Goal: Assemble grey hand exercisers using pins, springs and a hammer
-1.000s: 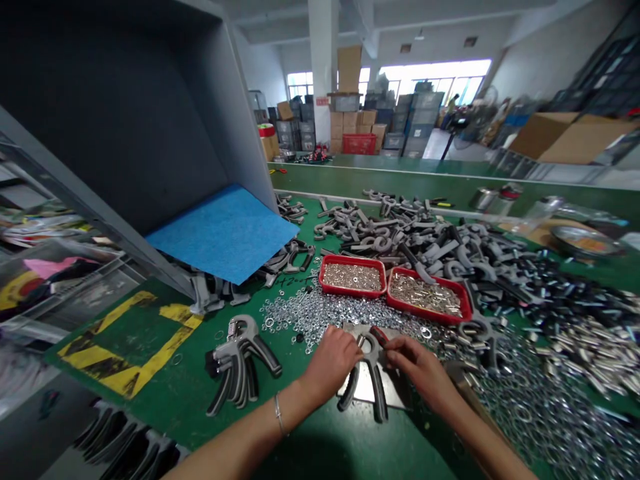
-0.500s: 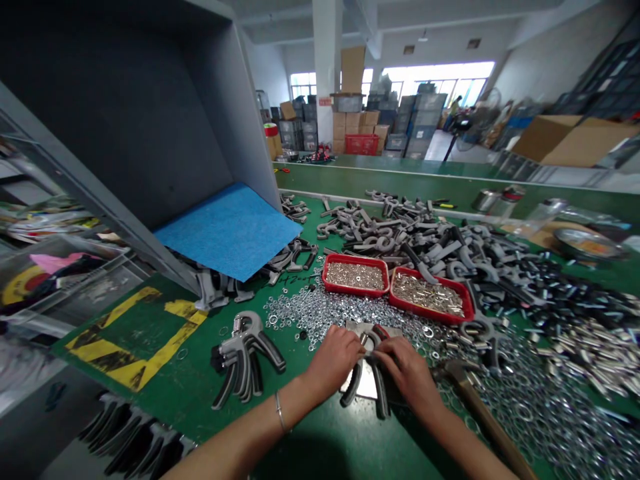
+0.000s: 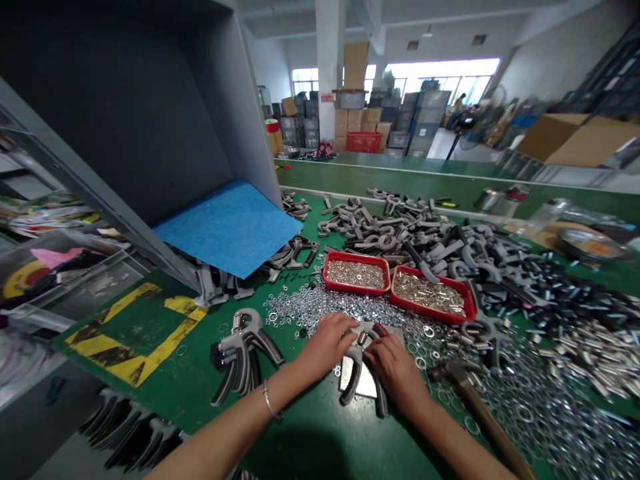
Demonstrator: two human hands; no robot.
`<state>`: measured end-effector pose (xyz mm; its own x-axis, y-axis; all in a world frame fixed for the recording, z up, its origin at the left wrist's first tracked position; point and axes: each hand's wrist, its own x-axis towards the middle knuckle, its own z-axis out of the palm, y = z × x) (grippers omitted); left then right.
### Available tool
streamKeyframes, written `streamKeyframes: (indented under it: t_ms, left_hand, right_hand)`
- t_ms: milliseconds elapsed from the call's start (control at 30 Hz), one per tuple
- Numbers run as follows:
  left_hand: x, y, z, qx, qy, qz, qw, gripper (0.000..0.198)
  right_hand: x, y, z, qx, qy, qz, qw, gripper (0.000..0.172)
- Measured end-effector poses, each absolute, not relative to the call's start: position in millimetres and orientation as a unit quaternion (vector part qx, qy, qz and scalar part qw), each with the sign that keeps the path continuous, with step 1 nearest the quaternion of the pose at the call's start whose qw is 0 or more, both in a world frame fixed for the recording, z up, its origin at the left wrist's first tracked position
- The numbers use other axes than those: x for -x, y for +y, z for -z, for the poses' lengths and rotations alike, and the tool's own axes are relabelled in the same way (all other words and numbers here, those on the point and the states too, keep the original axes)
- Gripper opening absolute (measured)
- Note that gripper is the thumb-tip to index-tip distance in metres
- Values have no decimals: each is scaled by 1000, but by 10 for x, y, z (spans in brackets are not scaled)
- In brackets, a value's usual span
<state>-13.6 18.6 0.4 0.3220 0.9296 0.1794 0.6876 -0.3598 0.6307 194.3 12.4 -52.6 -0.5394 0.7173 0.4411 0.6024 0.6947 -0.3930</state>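
A grey and black hand gripper (image 3: 356, 370) lies on a small metal plate (image 3: 367, 381) on the green bench. My left hand (image 3: 326, 345) is closed on its top left part. My right hand (image 3: 395, 371) is closed on its right handle, fingers curled over it. A pile of finished hand grippers (image 3: 243, 353) lies just left of my left hand. Loose steel washers (image 3: 320, 307) are scattered right behind both hands.
Two red trays (image 3: 356, 274) (image 3: 431, 293) hold small metal parts. A hammer (image 3: 470, 393) lies to the right. Grey handle parts (image 3: 425, 240) are heaped behind. A blue mat (image 3: 227, 230) slopes out of a grey bin (image 3: 130, 113) at left. Yellow-black tape (image 3: 130, 327) marks the bench.
My right hand has slid left and down onto the gripper's right handle. My left hand stays on the top. The view has shifted slightly.
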Motion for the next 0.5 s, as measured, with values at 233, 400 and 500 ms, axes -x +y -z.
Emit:
streamKeyframes:
  t_ms: [233,400,500]
  left_hand:
    - [195,1067,-355,-816,520,-212,134,22]
    - [176,1537,-231,-799,567,-166,109,24]
    - [184,1706,-161,-786,595,-136,98,21]
  right_hand:
    - [-1967,121,450,357,-896,-59,258,18]
    - [-1947,90,412,330,-914,-53,229,22]
    - [-1955,134,334,305,-924,-59,222,26]
